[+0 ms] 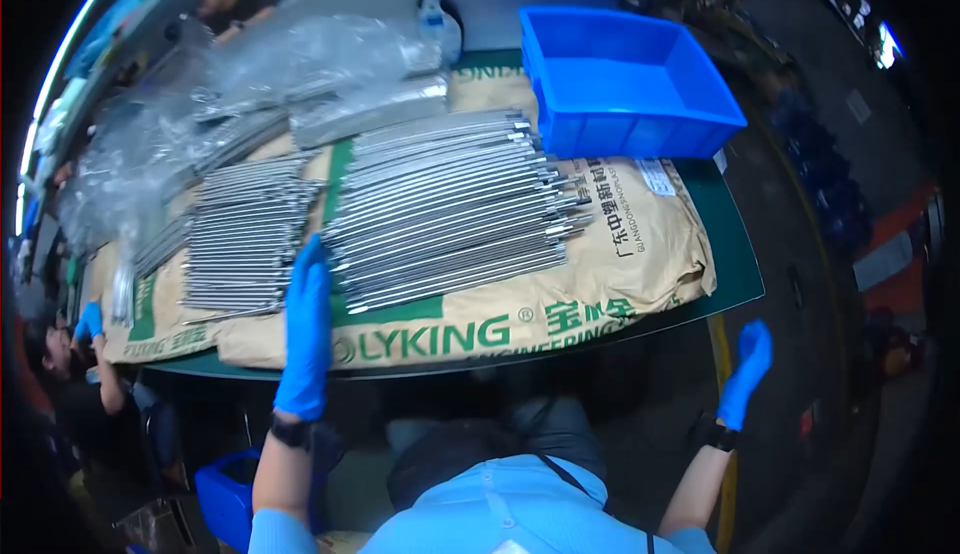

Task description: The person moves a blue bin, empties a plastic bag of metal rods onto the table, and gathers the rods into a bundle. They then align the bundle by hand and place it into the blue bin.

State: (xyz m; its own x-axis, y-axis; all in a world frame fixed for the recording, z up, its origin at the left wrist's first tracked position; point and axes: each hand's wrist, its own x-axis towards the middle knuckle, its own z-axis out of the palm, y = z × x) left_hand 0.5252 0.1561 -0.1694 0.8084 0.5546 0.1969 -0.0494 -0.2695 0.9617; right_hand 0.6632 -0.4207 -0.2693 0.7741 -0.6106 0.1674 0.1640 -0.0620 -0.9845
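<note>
Fingers of the gloved left hand (305, 329) lie flat and released against the near ends of the steel rods (450, 209) heaped mid-table, seemingly stiff, heavy and slick, best gripped mid-length, while the right hand (748, 372) hangs open, empty, off the table's (738, 264) right edge.

gloved left hand (305, 329) beside metal rods (450, 209)

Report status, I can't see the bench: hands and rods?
Left hand flat at large pile of thin silver metal rods. Right hand open, off table. Empty blue plastic bin behind.
</note>
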